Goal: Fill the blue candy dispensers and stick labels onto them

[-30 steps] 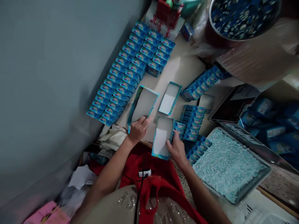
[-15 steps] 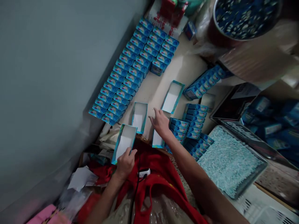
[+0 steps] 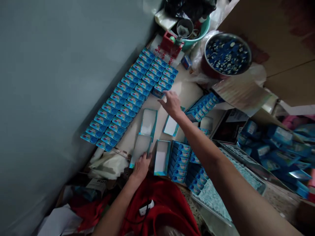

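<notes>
My left hand (image 3: 141, 167) is closed on the lower right edge of a shallow, open cardboard tray (image 3: 140, 147), white inside with blue sides. This tray lies against the near end of a second such tray (image 3: 148, 121). My right hand (image 3: 172, 103) is stretched out with thumb and fingers apart. Its fingertips are at the near end of a block of small blue boxes (image 3: 158, 90); whether they touch is unclear. A third tray (image 3: 171, 126) lies partly under my right wrist, and a fourth tray (image 3: 161, 157) is right of my left hand.
Long rows of blue boxes (image 3: 120, 95) stand along the grey wall (image 3: 49, 65). More stacked boxes (image 3: 180, 160) are at the right. Beyond are a pot of blue and white pieces (image 3: 227, 54), a teal basin (image 3: 205, 31), a red tape dispenser (image 3: 169, 46) and a pan of pale-blue pieces (image 3: 219, 196).
My right hand has reached forward from above the trays to the block of boxes. My left hand has moved its tray forward against another. The camera view has shifted.
</notes>
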A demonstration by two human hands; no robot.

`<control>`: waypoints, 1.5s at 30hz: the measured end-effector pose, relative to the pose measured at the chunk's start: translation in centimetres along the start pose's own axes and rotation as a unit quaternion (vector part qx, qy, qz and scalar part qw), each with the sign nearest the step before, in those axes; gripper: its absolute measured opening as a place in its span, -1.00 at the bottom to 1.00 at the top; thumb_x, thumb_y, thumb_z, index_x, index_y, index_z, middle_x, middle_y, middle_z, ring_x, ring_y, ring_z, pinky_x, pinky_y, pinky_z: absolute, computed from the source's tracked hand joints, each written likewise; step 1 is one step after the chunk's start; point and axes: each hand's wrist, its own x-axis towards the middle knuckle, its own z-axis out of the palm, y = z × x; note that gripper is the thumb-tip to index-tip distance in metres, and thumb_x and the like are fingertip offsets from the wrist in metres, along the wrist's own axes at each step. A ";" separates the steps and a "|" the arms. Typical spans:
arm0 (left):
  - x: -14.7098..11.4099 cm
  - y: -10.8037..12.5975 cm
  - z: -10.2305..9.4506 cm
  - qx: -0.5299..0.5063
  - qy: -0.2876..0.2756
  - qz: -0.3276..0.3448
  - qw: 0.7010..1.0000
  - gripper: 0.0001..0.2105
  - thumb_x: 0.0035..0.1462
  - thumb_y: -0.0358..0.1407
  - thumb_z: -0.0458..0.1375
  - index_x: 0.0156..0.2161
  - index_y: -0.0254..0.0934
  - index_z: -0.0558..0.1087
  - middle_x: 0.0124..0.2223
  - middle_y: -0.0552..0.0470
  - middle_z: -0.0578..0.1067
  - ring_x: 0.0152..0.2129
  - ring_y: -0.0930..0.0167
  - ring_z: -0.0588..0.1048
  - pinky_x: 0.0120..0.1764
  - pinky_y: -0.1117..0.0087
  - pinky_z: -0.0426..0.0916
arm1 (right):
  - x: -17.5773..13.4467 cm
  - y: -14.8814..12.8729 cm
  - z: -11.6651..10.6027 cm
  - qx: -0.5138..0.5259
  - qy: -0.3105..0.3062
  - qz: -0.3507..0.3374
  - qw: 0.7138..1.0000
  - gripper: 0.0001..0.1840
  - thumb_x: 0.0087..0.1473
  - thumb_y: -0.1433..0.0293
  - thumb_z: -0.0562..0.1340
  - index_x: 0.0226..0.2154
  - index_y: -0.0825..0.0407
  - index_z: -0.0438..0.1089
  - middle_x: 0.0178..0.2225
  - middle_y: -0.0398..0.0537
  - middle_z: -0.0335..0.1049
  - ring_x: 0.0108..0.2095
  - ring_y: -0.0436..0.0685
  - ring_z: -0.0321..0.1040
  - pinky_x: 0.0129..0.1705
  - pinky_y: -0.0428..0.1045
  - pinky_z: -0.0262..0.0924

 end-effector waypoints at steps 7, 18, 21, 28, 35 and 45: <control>-0.8 -2.9 -1.6 -0.032 0.186 -0.065 0.980 -0.62 0.38 -0.24 0.12 0.24 -0.19 0.47 0.11 -0.25 0.53 0.07 0.12 0.50 0.16 0.07 0.39 | 6.0 0.8 1.5 -0.045 0.044 -0.031 0.998 -0.02 0.34 -0.07 0.05 0.45 0.34 -0.10 0.48 0.54 -0.21 0.50 0.54 -0.33 0.41 0.54 -0.34; -2.4 -7.6 2.5 -0.101 0.191 -0.231 0.949 -0.54 0.36 -0.32 -0.08 0.28 -0.43 0.34 -0.03 -0.35 0.61 -0.10 0.10 0.62 -0.10 0.19 0.51 | 5.9 0.4 2.5 -0.047 0.013 -0.041 0.998 -0.14 0.33 0.19 0.07 0.49 0.25 -0.19 0.44 0.45 -0.22 0.44 0.55 -0.24 0.38 0.53 -0.40; -1.9 -8.3 2.7 -0.113 0.187 -0.262 0.940 -0.53 0.33 -0.32 -0.06 0.27 -0.44 0.35 -0.04 -0.35 0.61 -0.13 0.10 0.62 -0.12 0.18 0.50 | 9.1 1.7 3.6 -0.032 0.024 -0.050 0.998 -0.11 0.35 0.12 0.04 0.50 0.21 -0.28 0.41 0.40 -0.22 0.41 0.56 -0.20 0.33 0.57 -0.30; 2.0 -4.7 -3.0 -0.062 0.205 -0.250 0.944 -0.44 0.36 -0.11 0.10 0.33 -0.44 0.33 0.11 -0.41 0.49 0.02 0.03 0.48 0.04 0.08 0.41 | 6.3 4.5 0.1 -0.027 0.092 -0.076 0.992 -0.09 0.30 0.06 0.10 0.50 0.00 -0.27 0.36 0.25 -0.09 0.35 0.59 -0.09 0.24 0.56 0.03; 13.1 5.6 -6.5 -0.106 0.143 0.040 0.983 -0.63 0.38 -0.38 0.07 0.21 -0.09 0.48 0.20 -0.20 0.47 0.13 0.15 0.44 0.15 0.12 0.33 | -7.8 9.2 -4.6 0.035 0.119 -0.057 0.991 -0.04 0.11 0.07 0.29 0.42 0.07 0.00 0.24 0.29 0.09 0.25 0.46 0.11 0.26 0.37 0.15; 21.7 7.1 -5.9 -0.077 -0.038 0.020 0.996 -0.58 0.41 -0.52 -0.20 0.22 -0.37 0.37 0.13 -0.30 0.46 -0.10 0.24 0.61 -0.13 0.30 0.44 | -8.2 11.7 0.4 0.011 0.045 -0.059 0.997 -0.08 0.01 0.08 0.33 0.35 0.03 0.15 0.22 0.26 0.16 0.20 0.46 0.17 0.24 0.35 0.15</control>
